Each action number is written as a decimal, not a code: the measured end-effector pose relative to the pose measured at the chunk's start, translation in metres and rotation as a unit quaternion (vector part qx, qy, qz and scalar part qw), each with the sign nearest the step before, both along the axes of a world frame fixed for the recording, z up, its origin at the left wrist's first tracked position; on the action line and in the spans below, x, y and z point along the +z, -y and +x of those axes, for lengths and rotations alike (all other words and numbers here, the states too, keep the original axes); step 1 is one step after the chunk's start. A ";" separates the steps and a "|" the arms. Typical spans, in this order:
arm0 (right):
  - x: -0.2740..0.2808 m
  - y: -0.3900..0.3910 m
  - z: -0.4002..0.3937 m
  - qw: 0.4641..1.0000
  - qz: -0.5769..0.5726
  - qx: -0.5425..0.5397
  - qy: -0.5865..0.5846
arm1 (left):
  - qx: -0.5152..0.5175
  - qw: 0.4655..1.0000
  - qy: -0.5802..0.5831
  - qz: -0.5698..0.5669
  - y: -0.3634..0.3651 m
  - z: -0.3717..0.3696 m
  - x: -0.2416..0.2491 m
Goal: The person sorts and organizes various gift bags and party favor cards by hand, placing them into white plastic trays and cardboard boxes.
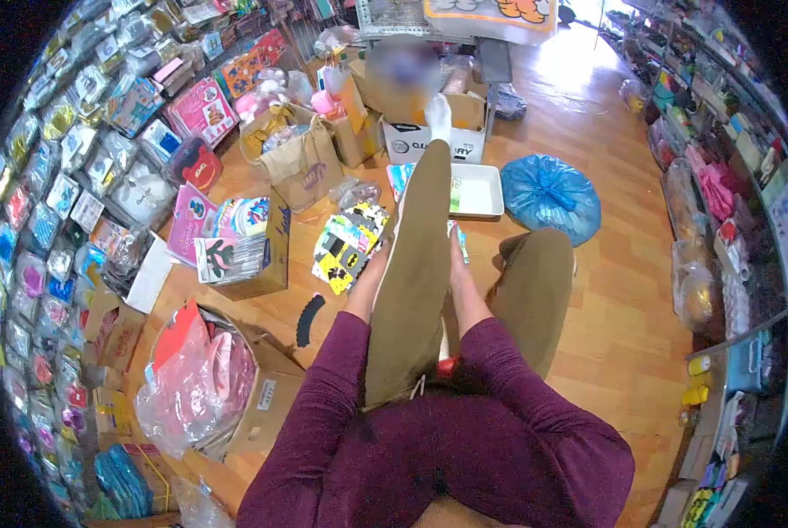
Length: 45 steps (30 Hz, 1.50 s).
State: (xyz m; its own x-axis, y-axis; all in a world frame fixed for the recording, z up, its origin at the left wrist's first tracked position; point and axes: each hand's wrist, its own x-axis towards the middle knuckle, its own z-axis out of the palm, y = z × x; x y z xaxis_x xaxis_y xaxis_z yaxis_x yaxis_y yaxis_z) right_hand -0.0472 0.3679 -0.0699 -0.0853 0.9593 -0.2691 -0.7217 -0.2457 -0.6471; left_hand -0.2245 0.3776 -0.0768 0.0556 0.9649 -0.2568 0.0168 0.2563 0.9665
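My left hand (pixel 375 267) reaches along the left side of my raised leg, right beside a spread of colourful printed pieces (pixel 350 251), some yellow and black with a bat emblem. My right hand (pixel 458 267) is on the other side of that leg, close to a small bright printed piece (pixel 461 236). The fingers of both hands are hidden behind the leg in olive trousers (pixel 420 255), so I cannot tell what they hold. On the floor nearer to me lies a black scalloped strip (pixel 309 320). A white tray (pixel 482 192) sits just past my right hand.
A knotted blue plastic bag (pixel 552 198) rests right of the tray. Cardboard boxes (pixel 284 264) of packaged goods and a paper bag (pixel 301 163) stand to the left. Packed shelves (pixel 729 220) line the right side; hanging packets (pixel 59 220) cover the left.
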 end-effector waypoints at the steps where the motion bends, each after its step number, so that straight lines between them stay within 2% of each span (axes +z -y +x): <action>1: 0.008 0.003 -0.002 1.000 0.001 0.010 0.001 | -0.008 1.000 0.000 -0.006 0.002 0.000 0.001; 3: 0.010 0.006 -0.003 1.000 0.003 0.021 0.001 | -0.020 1.000 -0.003 -0.018 0.012 0.000 0.009; 4: 0.007 0.007 -0.004 1.000 -0.002 0.022 -0.001 | -0.101 0.991 -0.074 0.037 0.016 -0.009 0.015; 5: 0.004 0.007 -0.005 1.000 -0.006 0.025 -0.002 | -0.098 0.992 -0.075 0.038 0.011 -0.017 -0.002; 7: -0.006 0.005 -0.004 1.000 -0.002 0.028 0.006 | -0.145 0.982 0.100 0.070 -0.008 -0.034 -0.085; 8: -0.011 0.005 -0.004 1.000 0.003 0.027 0.012 | -0.166 0.965 0.186 0.086 -0.010 -0.039 -0.105; 9: -0.017 0.005 -0.003 0.999 0.003 0.031 0.013 | -0.162 0.965 0.187 0.087 0.016 -0.012 -0.063; 11: -0.023 0.010 -0.005 0.999 0.011 0.020 -0.036 | -0.123 0.990 -0.069 -0.012 0.063 -0.002 0.045; 12: -0.024 0.012 -0.006 0.999 0.012 0.023 -0.034 | -0.088 0.995 -0.052 0.019 0.050 -0.004 0.002; 13: -0.025 0.015 -0.006 0.999 0.003 0.029 -0.042 | -0.085 0.995 -0.049 0.019 0.044 -0.005 -0.009; 15: -0.034 0.018 -0.003 0.998 -0.010 0.036 -0.047 | -0.143 0.986 -0.046 -0.074 0.039 -0.013 -0.027; 17: -0.046 0.016 -0.003 0.996 -0.064 0.028 -0.062 | -0.155 0.983 -0.086 -0.042 0.029 -0.024 -0.069; 19: -0.049 0.016 -0.004 0.997 -0.065 0.016 -0.042 | -0.166 0.977 -0.131 -0.009 0.032 -0.028 -0.071; 21: -0.066 0.011 -0.003 0.997 -0.070 0.005 -0.027 | -0.135 0.981 -0.084 -0.107 0.051 -0.027 -0.042; 23: -0.094 0.000 -0.002 0.996 -0.056 0.026 -0.064 | -0.140 0.978 -0.110 -0.107 0.043 -0.035 -0.064; 24: -0.068 0.011 -0.005 0.995 -0.058 0.023 -0.079 | -0.150 0.974 -0.134 -0.103 0.041 -0.039 -0.074; 27: -0.055 0.020 -0.011 0.995 -0.067 0.020 -0.076 | -0.127 0.966 -0.204 -0.095 0.080 -0.025 0.008; 28: -0.061 0.018 -0.010 0.993 -0.080 0.022 -0.078 | -0.127 0.965 -0.204 -0.109 0.080 -0.029 0.004; 31: -0.082 0.011 -0.007 0.995 -0.080 0.025 -0.055 | -0.147 0.970 -0.172 -0.092 0.087 -0.034 -0.005; 33: -0.079 0.011 -0.008 0.997 -0.061 0.029 -0.044 | -0.132 0.984 -0.088 -0.085 0.093 -0.034 -0.002; 34: -0.075 0.013 -0.008 0.996 -0.066 0.031 -0.043 | -0.123 0.987 -0.061 -0.078 0.090 -0.037 -0.019; 36: -0.058 0.020 -0.010 0.996 -0.087 0.021 -0.018 | -0.122 0.987 -0.062 -0.085 0.088 -0.038 -0.022; 40: -0.071 0.010 -0.008 0.995 -0.092 0.029 0.027 | -0.106 0.990 -0.035 -0.082 0.096 -0.036 -0.015; 42: -0.065 0.010 -0.009 0.998 -0.061 0.018 0.013 | -0.088 0.992 0.009 -0.088 0.098 -0.035 -0.010; 45: -0.055 0.008 -0.011 0.999 -0.038 0.020 0.016 | -0.074 0.994 0.016 -0.085 0.099 -0.040 -0.006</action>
